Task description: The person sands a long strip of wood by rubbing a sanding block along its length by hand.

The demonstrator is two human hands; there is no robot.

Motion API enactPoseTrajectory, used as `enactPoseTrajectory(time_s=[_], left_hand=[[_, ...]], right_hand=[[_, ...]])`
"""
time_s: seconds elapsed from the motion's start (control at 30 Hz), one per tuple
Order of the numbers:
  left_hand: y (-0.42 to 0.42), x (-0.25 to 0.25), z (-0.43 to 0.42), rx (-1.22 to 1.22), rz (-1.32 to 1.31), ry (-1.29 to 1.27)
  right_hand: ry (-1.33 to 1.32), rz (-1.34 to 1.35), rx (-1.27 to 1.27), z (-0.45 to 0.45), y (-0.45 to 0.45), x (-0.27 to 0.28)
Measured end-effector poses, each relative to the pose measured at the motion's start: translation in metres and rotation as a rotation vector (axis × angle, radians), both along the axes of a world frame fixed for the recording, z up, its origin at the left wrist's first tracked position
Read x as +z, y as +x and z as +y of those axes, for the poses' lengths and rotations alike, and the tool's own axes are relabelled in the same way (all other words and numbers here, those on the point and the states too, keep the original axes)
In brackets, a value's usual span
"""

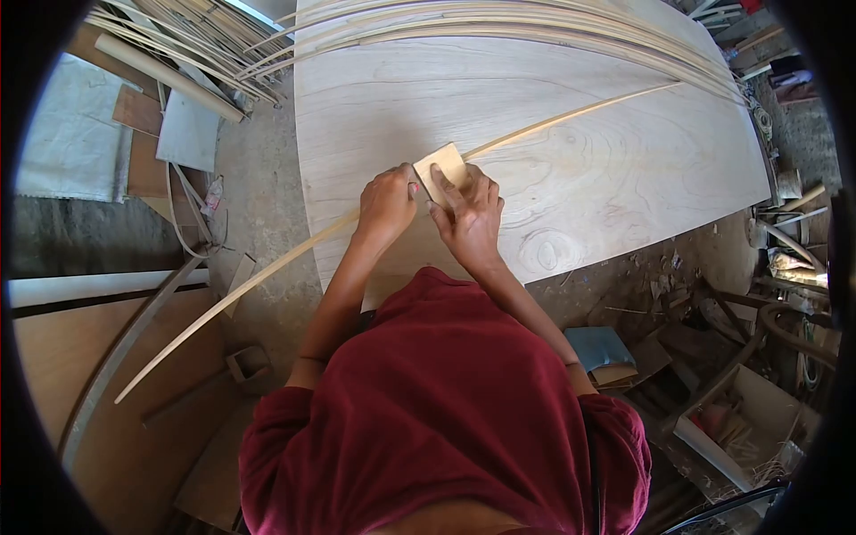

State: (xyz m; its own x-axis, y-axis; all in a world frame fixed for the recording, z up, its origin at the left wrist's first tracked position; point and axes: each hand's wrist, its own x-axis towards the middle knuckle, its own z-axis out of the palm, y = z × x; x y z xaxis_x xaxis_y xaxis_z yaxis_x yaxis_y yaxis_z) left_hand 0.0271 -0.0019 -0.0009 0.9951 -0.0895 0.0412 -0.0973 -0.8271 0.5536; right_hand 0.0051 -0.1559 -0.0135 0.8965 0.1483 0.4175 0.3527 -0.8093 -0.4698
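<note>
A long, thin wooden strip [571, 111] crosses a pale plywood sheet [374, 102] at a slant, its near end reaching past the sheet's left edge. My left hand [389, 205] is closed around the strip near its middle, with the fingers curled. Just to the right, my right hand [473, 214] grips a small square tan block [441, 171] with a dark edge. The thumb and a finger press on its face, and the block lies over the strip. What its underside touches is hidden.
Several long strips [499, 31] lie along the plywood's far side, and more [201, 40] are stacked at the upper left. A cardboard tube [169, 76] lies at the left. At the lower right are a box of scraps [740, 419] and a blue packet [599, 348].
</note>
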Motion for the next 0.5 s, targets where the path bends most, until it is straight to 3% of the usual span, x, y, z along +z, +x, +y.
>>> enactPoseTrajectory(time_s=[0.13, 0.23, 0.3, 0.43, 0.5], left_hand=[[-0.007, -0.004, 0.002, -0.003, 0.05, -0.105], [-0.013, -0.006, -0.001, 0.008, 0.072, -0.162], [-0.015, -0.006, -0.004, 0.009, 0.088, -0.164], [-0.013, 0.003, -0.008, 0.015, 0.059, -0.077], [-0.009, 0.003, -0.006, 0.003, 0.066, -0.013]], right_hand=[[0.031, 0.023, -0.01, -0.009, 0.01, -0.012], [0.094, 0.042, -0.195, -0.033, 0.028, -0.026], [-0.016, 0.152, -0.348, -0.044, 0.032, -0.026], [0.0, 0.083, -0.273, -0.031, 0.019, -0.022], [-0.031, 0.078, -0.119, -0.016, 0.007, -0.012]])
